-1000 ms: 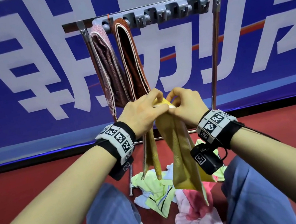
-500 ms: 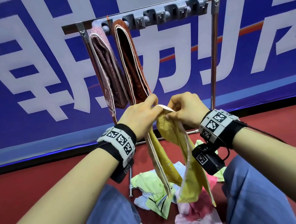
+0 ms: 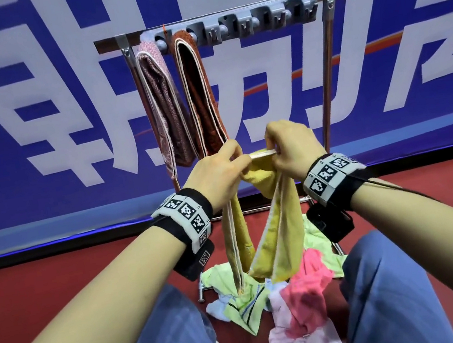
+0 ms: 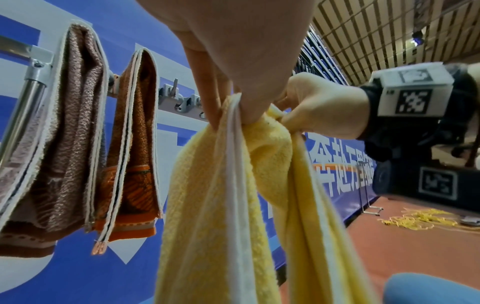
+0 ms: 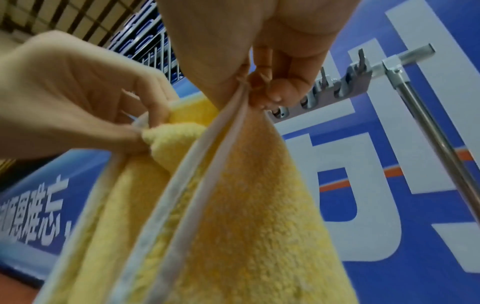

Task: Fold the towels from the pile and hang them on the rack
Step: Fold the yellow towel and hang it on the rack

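Observation:
A yellow towel (image 3: pixel 275 240) with white edging hangs in front of the rack, held up by both hands. My left hand (image 3: pixel 219 172) pinches its top edge on the left, and my right hand (image 3: pixel 287 150) pinches the white hem on the right, a short stretch of hem taut between them. Seen from the wrists, the yellow towel (image 4: pixel 221 205) (image 5: pixel 233 205) drapes in two folds below the fingers. The metal rack (image 3: pixel 325 72) carries a pink-brown towel (image 3: pixel 164 107) and an orange-brown towel (image 3: pixel 201 95) at its left end. The pile of towels (image 3: pixel 297 287) lies on the floor below.
A grey hook strip (image 3: pixel 255 21) along the rack's top bar has free hooks to the right of the hung towels. A blue banner (image 3: pixel 32 113) stands close behind the rack. My knees (image 3: pixel 175 342) flank the pile on the red floor (image 3: pixel 30 291).
My hands have drawn slightly apart, stretching the white hem between them. The yellow towel has spread from one bunched strand into two separate hanging folds.

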Demonstrator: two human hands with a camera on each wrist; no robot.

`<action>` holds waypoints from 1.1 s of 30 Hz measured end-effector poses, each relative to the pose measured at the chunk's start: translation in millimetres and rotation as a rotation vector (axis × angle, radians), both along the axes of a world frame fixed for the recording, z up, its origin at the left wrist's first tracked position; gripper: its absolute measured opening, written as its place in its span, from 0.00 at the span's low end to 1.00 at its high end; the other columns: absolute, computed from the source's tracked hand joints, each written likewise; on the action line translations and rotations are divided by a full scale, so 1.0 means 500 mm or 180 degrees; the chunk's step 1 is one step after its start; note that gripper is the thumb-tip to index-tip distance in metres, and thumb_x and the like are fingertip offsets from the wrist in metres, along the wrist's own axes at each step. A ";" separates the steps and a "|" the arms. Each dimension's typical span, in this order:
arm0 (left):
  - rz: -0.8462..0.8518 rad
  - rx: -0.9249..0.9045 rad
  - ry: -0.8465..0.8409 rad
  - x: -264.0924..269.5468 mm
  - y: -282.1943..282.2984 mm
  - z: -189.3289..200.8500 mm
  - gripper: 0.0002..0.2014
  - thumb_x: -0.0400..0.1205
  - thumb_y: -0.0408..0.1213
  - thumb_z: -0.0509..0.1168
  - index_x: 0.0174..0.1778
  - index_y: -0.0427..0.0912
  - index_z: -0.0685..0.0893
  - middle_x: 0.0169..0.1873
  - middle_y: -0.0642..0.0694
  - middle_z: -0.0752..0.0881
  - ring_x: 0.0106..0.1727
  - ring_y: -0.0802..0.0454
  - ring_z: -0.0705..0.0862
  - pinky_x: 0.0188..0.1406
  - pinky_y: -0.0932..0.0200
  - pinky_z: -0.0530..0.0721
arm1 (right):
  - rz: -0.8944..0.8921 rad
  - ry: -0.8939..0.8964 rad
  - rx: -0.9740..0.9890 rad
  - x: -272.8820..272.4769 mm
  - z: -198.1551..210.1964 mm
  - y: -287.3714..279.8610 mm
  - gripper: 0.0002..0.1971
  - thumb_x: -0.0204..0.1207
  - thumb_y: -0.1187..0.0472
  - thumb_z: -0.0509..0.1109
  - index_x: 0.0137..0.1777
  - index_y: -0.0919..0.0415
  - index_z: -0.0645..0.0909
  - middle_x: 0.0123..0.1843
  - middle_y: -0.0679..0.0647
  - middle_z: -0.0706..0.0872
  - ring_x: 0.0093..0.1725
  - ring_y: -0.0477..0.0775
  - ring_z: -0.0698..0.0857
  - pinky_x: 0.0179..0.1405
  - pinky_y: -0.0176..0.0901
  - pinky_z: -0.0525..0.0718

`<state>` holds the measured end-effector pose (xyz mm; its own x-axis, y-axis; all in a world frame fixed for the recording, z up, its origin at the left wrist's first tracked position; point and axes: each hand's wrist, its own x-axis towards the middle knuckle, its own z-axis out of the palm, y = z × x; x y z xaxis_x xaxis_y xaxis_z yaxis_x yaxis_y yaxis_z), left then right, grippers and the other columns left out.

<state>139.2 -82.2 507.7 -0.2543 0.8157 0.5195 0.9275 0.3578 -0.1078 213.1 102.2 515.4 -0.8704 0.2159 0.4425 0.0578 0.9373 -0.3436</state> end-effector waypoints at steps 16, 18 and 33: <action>0.0466 0.0252 -0.0190 0.001 0.011 0.009 0.10 0.76 0.44 0.57 0.48 0.47 0.80 0.46 0.48 0.80 0.32 0.36 0.83 0.28 0.45 0.85 | 0.0639 0.0587 -0.0093 0.014 -0.067 -0.033 0.11 0.67 0.70 0.66 0.43 0.54 0.71 0.44 0.49 0.75 0.35 0.62 0.77 0.33 0.54 0.80; 0.0522 0.0218 -0.0199 0.004 0.017 0.020 0.11 0.76 0.44 0.56 0.48 0.46 0.80 0.45 0.47 0.80 0.32 0.36 0.82 0.29 0.45 0.85 | 0.0728 0.0545 0.0137 0.011 -0.070 -0.039 0.14 0.68 0.70 0.64 0.49 0.52 0.72 0.52 0.53 0.78 0.37 0.65 0.80 0.32 0.55 0.83; 0.0640 0.0281 0.0072 -0.017 0.045 0.036 0.05 0.77 0.43 0.67 0.45 0.47 0.83 0.43 0.48 0.81 0.28 0.38 0.81 0.25 0.48 0.85 | 0.0181 -0.0142 0.0345 0.000 -0.031 -0.048 0.17 0.80 0.48 0.59 0.42 0.59 0.83 0.36 0.50 0.73 0.38 0.58 0.79 0.36 0.47 0.76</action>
